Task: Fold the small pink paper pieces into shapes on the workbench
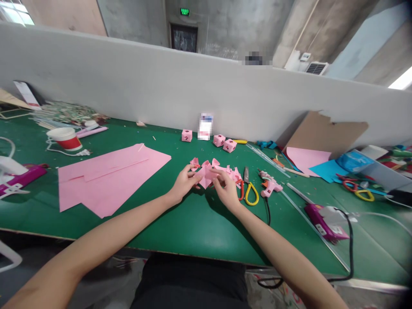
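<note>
Both of my hands meet over a folded pink paper piece (206, 172) on the green table (180, 223). My left hand (185, 182) pinches its left side, fingers closed on the paper. My right hand (227, 189) grips its right side with thumb and fingers. More folded pink paper bits (234, 174) lie just behind my right hand. Three small pink paper cubes (187, 135) (219, 140) (229, 145) stand further back near the partition.
A large pink sheet (106, 176) lies at left. Yellow-handled scissors (250, 191), a pink glue gun (270, 184) and a purple glue gun (325, 221) with cable lie at right. A red-and-white cup (66, 138) sits far left. Cardboard, blue paper and clutter fill the right back.
</note>
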Demonstrator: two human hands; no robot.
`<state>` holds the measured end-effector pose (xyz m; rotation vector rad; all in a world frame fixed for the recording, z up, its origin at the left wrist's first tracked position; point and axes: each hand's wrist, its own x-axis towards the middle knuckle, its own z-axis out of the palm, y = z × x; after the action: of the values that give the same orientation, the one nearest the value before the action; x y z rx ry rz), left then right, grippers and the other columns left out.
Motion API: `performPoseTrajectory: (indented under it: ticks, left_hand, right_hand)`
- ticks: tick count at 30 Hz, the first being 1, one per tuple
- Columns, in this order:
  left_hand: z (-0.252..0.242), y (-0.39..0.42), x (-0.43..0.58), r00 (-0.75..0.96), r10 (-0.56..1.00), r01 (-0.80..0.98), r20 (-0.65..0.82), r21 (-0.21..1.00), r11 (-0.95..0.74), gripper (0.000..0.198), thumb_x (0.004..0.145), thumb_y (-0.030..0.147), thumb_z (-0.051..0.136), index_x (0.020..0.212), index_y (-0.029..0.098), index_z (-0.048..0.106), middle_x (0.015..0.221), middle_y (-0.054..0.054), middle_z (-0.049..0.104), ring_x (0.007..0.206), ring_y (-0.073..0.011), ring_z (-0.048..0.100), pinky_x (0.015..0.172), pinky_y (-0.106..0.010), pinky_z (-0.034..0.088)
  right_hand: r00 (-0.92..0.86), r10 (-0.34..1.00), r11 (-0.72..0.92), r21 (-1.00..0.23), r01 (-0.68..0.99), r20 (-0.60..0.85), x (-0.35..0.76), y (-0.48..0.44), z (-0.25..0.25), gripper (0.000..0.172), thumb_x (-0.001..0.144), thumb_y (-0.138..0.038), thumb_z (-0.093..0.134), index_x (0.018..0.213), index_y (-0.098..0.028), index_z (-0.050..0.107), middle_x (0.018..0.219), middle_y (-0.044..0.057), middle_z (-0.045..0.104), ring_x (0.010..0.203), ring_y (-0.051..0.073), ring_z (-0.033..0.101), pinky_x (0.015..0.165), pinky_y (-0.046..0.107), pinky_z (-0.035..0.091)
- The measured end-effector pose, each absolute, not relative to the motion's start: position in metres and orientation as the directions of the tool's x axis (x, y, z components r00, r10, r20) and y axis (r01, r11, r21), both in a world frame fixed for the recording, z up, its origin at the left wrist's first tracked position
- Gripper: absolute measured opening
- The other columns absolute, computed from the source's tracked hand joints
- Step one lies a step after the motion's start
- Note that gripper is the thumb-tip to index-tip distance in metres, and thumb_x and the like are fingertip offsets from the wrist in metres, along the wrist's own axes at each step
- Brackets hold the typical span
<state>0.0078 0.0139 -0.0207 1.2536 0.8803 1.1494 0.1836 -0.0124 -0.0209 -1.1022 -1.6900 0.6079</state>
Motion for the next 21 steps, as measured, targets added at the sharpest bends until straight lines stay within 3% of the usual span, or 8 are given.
performPoseTrajectory:
  ticks: [3, 7, 14, 21]
  left_hand:
    - [-0.0205, 0.0157, 0.0066, 0.204, 0.975, -0.147, 0.084, 0.988, -0.055, 0.051, 0.072, 0.037, 0.075, 0.112, 0.016, 0.052, 0.078, -0.001, 0.065, 0.060, -0.0126, 0.061, 0.056, -0.025, 0.053]
    - [-0.0189, 0.0154, 0.0067, 0.176, 0.981, -0.149, 0.082, 0.987, -0.056, 0.043, 0.074, 0.035, 0.074, 0.107, 0.015, 0.055, 0.074, -0.001, 0.065, 0.058, -0.0122, 0.061, 0.057, -0.024, 0.051]
    - [-0.0183, 0.0133, 0.0083, 0.199, 0.976, -0.193, 0.094, 0.980, -0.055, 0.041, 0.073, 0.036, 0.075, 0.102, 0.014, 0.056, 0.084, -0.004, 0.068, 0.064, -0.0136, 0.064, 0.061, -0.026, 0.054]
    - [-0.0185, 0.0149, 0.0075, 0.173, 0.980, -0.193, 0.096, 0.979, -0.062, 0.038, 0.074, 0.034, 0.074, 0.101, 0.014, 0.057, 0.084, -0.004, 0.068, 0.063, -0.0126, 0.063, 0.062, -0.027, 0.054]
  right_hand:
    - [-0.122, 0.878, 0.470, -0.787, 0.400, 0.462, 0.1820, -0.0121, -0.0239, 0.026, 0.091, -0.027, 0.048, 0.109, -0.020, 0.066, 0.090, 0.005, 0.070, 0.066, 0.016, 0.062, 0.063, 0.029, 0.051]
    - [-0.148, 0.885, 0.464, -0.802, 0.376, 0.442, 0.1831, -0.0084, -0.0272, 0.030, 0.087, -0.019, 0.045, 0.111, -0.019, 0.064, 0.109, 0.007, 0.069, 0.085, 0.018, 0.066, 0.072, 0.030, 0.054]
    - [-0.251, 0.854, 0.519, -0.780, 0.349, 0.456, 0.1848, -0.0073, -0.0271, 0.040, 0.080, -0.013, 0.049, 0.116, -0.022, 0.064, 0.112, 0.007, 0.065, 0.091, 0.017, 0.064, 0.072, 0.029, 0.054]
    - [-0.193, 0.899, 0.436, -0.832, 0.344, 0.392, 0.1819, -0.0053, -0.0292, 0.024, 0.077, -0.027, 0.067, 0.100, -0.020, 0.066, 0.107, 0.006, 0.063, 0.090, 0.016, 0.062, 0.068, 0.026, 0.052]
